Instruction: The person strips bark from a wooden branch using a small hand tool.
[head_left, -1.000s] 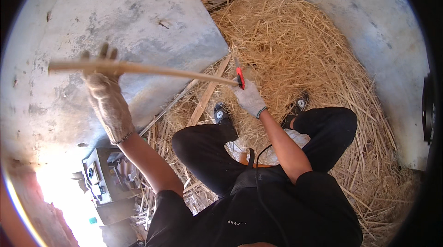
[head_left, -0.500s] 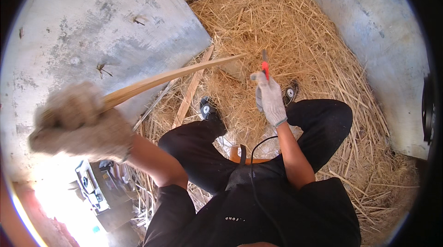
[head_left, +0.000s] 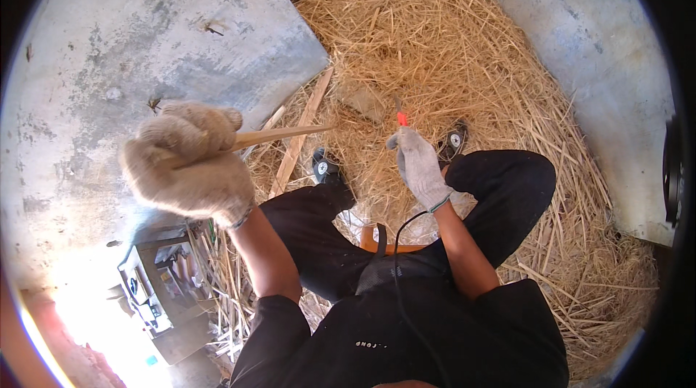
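Wooden strip (head_left: 283, 133) gripped in the gloved left hand (head_left: 190, 162); gloved right hand (head_left: 420, 164) grasps a red-handled knife (head_left: 402, 120) above straw-coloured shavings (head_left: 442, 47).

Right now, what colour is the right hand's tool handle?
The handle looks red in the head view.

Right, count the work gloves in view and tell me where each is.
2: one on the left hand, gripping a wooden strip; one on the right hand, holding a red-handled tool. No others show.

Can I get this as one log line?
left hand: gripping wooden strip; right hand: holding red-handled tool; strip and tool: apart; around: straw-like shavings
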Motion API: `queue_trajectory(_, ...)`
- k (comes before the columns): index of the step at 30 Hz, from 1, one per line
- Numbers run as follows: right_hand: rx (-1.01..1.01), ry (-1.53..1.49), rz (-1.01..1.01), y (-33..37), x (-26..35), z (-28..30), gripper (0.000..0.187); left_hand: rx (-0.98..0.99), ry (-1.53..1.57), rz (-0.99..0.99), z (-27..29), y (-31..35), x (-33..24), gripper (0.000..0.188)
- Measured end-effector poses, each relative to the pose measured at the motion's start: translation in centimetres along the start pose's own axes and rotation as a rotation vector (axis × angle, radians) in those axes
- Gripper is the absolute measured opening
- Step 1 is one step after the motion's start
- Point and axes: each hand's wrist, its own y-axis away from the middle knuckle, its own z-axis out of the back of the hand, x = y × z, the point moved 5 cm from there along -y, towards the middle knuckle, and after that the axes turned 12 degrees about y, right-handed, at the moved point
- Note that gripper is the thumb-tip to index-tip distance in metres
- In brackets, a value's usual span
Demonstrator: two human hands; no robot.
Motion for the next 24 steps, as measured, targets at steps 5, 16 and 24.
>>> queue_trajectory(5,-0.052,0.066,0.132,0.0,-1.6,-1.7,0.033,-0.161,-0.078,-0.171,0.2,-0.3,-3.8,0.046)
queue_trajectory(16,0.028,0.098,-0.003,1.1,0.3,-1.5,0.038,-0.195,-0.03,-0.172,-0.8,1.2,-0.5,0.041)
queue_trajectory(24,-0.008,0.365,0.102,0.2,0.5,-1.6,0.045,-0.15,0.228,0.09,-2.6,1.7,0.2,0.047)
